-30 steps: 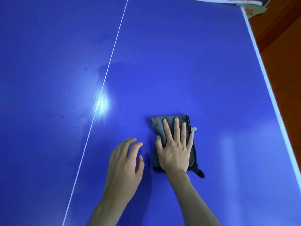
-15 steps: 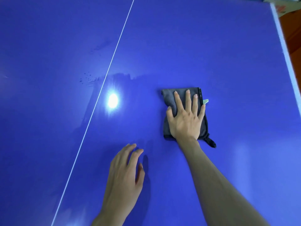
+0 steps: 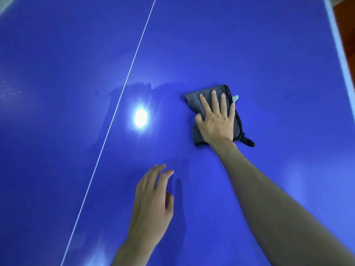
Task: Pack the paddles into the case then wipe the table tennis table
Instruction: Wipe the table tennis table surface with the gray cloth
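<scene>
From the head camera, the blue table tennis table (image 3: 269,45) with its glossy top fills almost the whole view. A thin white centre line (image 3: 123,93) runs diagonally from the top middle down to the lower left, and a white edge stripe (image 3: 340,54) borders the table at the far right. A bright round reflection of a lamp (image 3: 141,117) sits just right of the centre line, with a faint damp-looking streak above it.

The folded dark grey cloth with black trim (image 3: 197,101) lies flat on the table to the right of the glare. A small pale green tag (image 3: 235,97) sticks out from its right edge and a black loop (image 3: 248,142) trails from its near right corner.

The right hand (image 3: 217,123) lies on top of the cloth, palm down, fingers straight and spread, pressing it onto the surface.

The left hand (image 3: 151,198) is nearer the camera, well apart from the cloth, fingers loosely bent and holding nothing; whether its fingertips touch the table cannot be told.
</scene>
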Motion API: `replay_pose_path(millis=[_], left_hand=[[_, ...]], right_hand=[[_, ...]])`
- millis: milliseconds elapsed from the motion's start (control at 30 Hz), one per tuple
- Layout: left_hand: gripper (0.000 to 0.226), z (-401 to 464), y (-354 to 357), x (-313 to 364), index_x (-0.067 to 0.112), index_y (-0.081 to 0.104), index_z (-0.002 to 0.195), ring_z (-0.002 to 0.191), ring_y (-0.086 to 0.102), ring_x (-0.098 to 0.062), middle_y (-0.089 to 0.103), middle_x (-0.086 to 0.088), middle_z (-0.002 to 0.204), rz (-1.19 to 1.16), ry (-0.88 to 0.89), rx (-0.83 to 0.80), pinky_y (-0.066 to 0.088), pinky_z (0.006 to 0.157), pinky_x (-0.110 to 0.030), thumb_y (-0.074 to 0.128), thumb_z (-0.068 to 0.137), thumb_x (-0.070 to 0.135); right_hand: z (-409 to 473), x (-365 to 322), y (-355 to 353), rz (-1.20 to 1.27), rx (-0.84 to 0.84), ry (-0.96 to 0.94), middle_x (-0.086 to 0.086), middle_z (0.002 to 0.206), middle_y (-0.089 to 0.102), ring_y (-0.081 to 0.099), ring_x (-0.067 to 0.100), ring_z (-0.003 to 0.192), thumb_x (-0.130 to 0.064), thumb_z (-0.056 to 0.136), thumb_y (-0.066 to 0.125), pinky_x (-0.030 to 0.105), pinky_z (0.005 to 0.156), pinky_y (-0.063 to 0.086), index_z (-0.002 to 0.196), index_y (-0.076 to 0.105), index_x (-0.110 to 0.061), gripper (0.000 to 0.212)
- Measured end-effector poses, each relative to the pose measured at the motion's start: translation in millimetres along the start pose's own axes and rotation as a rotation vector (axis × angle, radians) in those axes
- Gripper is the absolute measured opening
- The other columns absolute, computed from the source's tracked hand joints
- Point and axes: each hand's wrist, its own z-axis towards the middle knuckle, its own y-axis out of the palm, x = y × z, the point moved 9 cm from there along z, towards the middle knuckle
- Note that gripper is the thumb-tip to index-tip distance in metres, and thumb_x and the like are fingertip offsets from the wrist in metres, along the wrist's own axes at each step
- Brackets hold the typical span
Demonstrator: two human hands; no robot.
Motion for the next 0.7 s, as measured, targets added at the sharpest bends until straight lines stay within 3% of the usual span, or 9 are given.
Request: replay_pose_path(millis=[167, 700], left_hand=[[0.054, -19.2, -7.8, 4.4, 0.019, 0.056, 0.136, 0.139, 0.047, -0.021, 0.05, 0.002, 0.146, 0.008, 0.056, 0.004, 0.046, 0.109, -0.041, 0.068, 0.086, 0.002], [0.043, -162.5, -29.0, -27.6, 0.016, 0.06, 0.129, 0.13, 0.052, -0.026, 0.055, -0.004, 0.138, 0.067, 0.17, 0.001, 0.05, 0.099, -0.046, 0.07, 0.088, 0.007]], right_hand=[[-96.7, -10.0, 0.8, 0.003, 0.041, 0.029, 0.004, 0.171, 0.022, 0.011, 0.031, 0.159, -0.05, 0.097, 0.025, 0.058, 0.127, 0.007, 0.163, 0.027, -0.035, 0.067], [-396.1, -41.9, 9.1, -0.011, 0.026, 0.151, 0.006, 0.17, 0.026, 0.017, 0.031, 0.158, -0.044, 0.096, 0.041, 0.058, 0.127, 0.014, 0.162, 0.03, -0.033, 0.068]])
